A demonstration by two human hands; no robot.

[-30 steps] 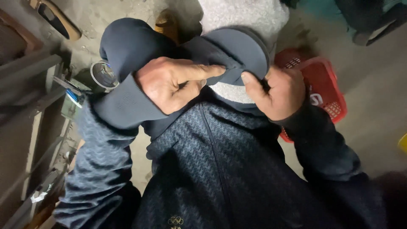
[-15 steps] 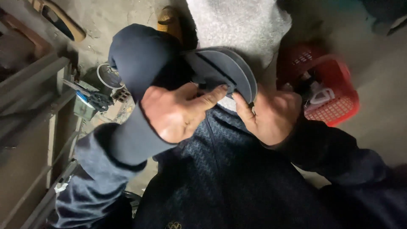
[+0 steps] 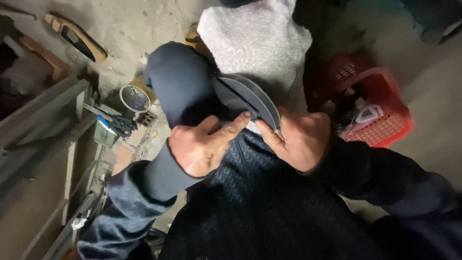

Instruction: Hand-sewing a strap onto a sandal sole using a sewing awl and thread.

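red basket [image 3: 385, 103] contents unclear, right hand [image 3: 301, 142] fingertips hidden behind grey piece [image 3: 250, 98]

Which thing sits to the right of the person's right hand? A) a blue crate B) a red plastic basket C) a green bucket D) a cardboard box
B: a red plastic basket with a mesh wall sits on the floor just beyond the right hand, while both that hand and the left hand pinch the dark curved shoe piece over the lap.
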